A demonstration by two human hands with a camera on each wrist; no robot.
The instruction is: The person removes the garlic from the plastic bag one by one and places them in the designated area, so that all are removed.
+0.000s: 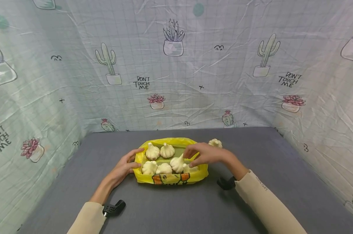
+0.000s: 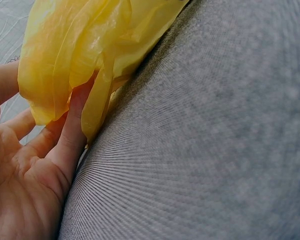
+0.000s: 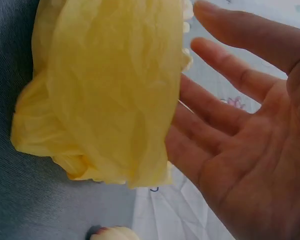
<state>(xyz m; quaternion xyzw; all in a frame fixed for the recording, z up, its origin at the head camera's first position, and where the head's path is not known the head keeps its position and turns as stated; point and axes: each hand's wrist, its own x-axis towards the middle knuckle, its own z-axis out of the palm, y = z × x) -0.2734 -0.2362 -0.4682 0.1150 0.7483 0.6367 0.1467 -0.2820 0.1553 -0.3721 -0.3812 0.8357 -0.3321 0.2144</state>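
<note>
A yellow plastic bag with an opened mouth lies on the dark table, and several white garlic bulbs sit inside it. My left hand holds the bag's left end, thumb in front and fingers behind; in the left wrist view, folds of the bag partly cover the fingers. Over the bag's right side, my right hand reaches in with thumb and fingertips apart, close to a garlic bulb at the front right. The right wrist view shows those fingers spread, with nothing gripped.
Another garlic bulb lies outside the bag, behind the right hand. The grey table ends at a hanging cloth printed with cacti, which encloses the back and both sides.
</note>
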